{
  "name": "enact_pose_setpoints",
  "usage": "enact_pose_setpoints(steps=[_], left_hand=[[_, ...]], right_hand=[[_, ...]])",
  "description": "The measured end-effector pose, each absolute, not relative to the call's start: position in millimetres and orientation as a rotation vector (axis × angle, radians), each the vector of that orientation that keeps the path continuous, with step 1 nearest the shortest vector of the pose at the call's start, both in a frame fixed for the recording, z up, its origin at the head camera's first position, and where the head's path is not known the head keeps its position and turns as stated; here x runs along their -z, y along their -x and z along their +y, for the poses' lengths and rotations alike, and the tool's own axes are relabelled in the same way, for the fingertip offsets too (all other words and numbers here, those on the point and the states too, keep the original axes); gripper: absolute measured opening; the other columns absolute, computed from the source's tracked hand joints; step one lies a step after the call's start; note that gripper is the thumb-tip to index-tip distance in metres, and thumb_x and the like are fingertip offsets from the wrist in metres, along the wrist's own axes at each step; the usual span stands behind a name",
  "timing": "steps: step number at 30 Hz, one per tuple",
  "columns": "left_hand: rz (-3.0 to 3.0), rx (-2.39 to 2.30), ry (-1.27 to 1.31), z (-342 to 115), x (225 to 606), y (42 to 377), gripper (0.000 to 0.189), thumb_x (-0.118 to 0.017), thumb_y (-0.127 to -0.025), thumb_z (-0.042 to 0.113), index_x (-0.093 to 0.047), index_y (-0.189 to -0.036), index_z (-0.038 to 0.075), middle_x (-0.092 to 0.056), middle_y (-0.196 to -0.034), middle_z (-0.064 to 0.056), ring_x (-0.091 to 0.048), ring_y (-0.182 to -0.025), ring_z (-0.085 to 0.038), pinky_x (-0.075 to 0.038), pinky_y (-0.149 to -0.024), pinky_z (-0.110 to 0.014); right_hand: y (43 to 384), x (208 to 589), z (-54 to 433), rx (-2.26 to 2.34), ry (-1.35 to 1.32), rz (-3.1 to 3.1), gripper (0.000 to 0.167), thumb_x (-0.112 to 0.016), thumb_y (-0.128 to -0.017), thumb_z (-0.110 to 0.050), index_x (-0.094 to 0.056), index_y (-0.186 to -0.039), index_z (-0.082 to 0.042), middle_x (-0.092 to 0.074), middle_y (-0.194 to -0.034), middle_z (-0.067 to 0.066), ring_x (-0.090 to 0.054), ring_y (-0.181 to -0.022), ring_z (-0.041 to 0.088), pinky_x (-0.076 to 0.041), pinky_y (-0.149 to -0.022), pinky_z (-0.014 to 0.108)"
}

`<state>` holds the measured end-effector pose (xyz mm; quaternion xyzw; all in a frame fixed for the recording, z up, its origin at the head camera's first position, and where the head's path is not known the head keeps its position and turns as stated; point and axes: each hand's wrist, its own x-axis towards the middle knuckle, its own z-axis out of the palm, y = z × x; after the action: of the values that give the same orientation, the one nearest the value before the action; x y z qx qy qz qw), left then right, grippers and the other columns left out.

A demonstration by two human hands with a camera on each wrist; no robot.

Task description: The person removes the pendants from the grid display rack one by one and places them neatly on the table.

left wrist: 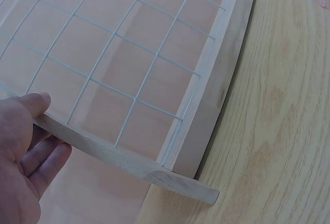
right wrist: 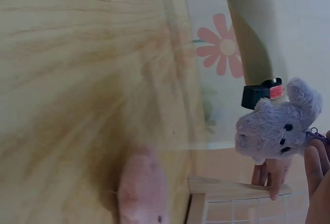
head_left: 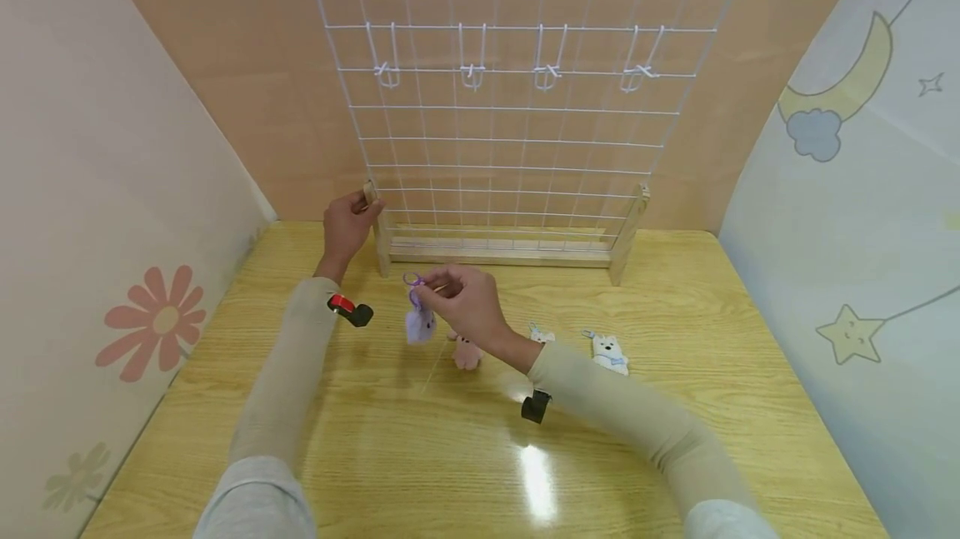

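My left hand (head_left: 347, 228) grips the upper end of the wooden side post (left wrist: 113, 154) of a white wire grid rack (head_left: 517, 142), thumb on one side and fingers on the other. In front of the rack, my right hand (head_left: 471, 303) pinches a purple plush keychain (head_left: 420, 326) near its purple ring. The plush hangs above the table; the right wrist view shows its fluffy body, ears and dark eyes (right wrist: 278, 131). Beneath and beside the right hand, a pink plush (head_left: 467, 356) lies on the table, partly hidden by the hand in the head view.
Two white plush keychains, one partly hidden (head_left: 542, 334) behind the right wrist and one with a blue bow (head_left: 609, 354), lie on the wooden table (head_left: 420, 456). Several white double-wire hooks (head_left: 472, 75) hang in a row high on the grid. Patterned walls stand at both sides.
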<state>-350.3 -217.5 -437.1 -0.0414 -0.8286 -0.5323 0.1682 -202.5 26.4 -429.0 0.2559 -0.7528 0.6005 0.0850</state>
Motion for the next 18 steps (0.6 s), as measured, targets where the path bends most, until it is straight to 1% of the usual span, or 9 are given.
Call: enact_pose_setpoints(steps=[7,18], left_hand=[[-2.358,1.52,0.113,-217,436,349,0.047,-0.072,-0.098,0.032,-0.068,-0.132,0.0,-0.069,-0.127,-0.02,-0.068,-0.118,-0.031,-0.058,-0.095,-0.041],[-2.347,1.529,0.112,-216,436,349,0.045,-0.072,-0.098,0.031,-0.068,-0.132,0.001,-0.069,-0.127,-0.019,-0.069,-0.116,-0.029,-0.058,-0.094,-0.041]], right_hand=[[194,447,24,-1.858,-0.736,-2.271,0.012,-0.078,-0.092,-0.015,-0.077,-0.1,-0.007,-0.077,-0.09,0.006,-0.073,-0.071,0.013,-0.062,-0.064,0.029],[183,473,21,-1.893,-0.651,-2.389,0.01,-0.079,-0.092,-0.02,-0.077,-0.098,-0.012,-0.077,-0.091,0.001,-0.073,-0.073,0.01,-0.062,-0.059,0.029]])
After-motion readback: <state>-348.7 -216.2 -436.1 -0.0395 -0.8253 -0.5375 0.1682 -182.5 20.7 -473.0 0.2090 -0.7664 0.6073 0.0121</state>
